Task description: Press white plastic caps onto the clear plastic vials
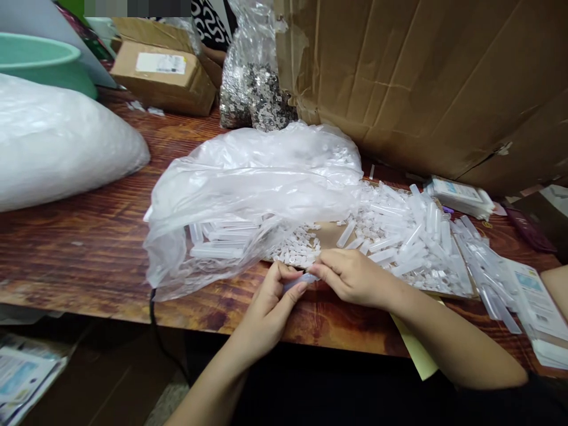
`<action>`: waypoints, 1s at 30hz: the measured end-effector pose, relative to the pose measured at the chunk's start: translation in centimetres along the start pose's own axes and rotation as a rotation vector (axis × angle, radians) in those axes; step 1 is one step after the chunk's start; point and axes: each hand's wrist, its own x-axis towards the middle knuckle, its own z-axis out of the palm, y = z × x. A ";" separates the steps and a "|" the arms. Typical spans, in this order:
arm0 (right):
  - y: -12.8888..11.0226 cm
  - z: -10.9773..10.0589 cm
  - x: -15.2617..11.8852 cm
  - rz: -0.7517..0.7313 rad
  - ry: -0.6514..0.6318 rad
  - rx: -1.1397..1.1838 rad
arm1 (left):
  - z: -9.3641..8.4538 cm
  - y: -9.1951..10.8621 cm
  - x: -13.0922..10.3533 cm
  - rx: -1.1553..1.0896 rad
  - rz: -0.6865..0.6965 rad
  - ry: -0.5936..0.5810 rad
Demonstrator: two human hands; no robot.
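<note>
A slim translucent tube [298,281] (partly covered) slants between both hands [266,307] [355,275].

Left lane: bare wood-grain tabletop [106,248] runs between the white sack [57,142] and the plastic bag [248,183]; passable by hand, back to the small carton [164,77].
Tray: bag film drapes its left part, obstructing access from above; a bare patch of cardboard tray [328,235] lies just behind the right hand [355,275]; piled tubes [412,236] block the area to its right.
Rear: large cardboard box [412,77] walls off the right side; bag of metal parts [266,94] stands beside it.
Right end: loose tubes, printed packets [539,302] and another person's arm [557,287] crowd the tabletop.
Front edge: wearer's forearms cross it; passable left of the left hand [268,305].
</note>
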 end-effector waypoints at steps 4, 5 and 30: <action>-0.3 0.0 0.2 0.112 -0.031 0.032 | -0.1 -0.2 0.0 0.037 0.019 -0.010; -0.4 -0.1 0.2 0.092 -0.044 0.033 | -0.1 -0.2 0.0 0.045 0.022 -0.016; -2.2 -0.6 -0.2 -0.324 0.114 -0.099 | 0.3 1.3 -0.2 -0.040 0.348 -0.021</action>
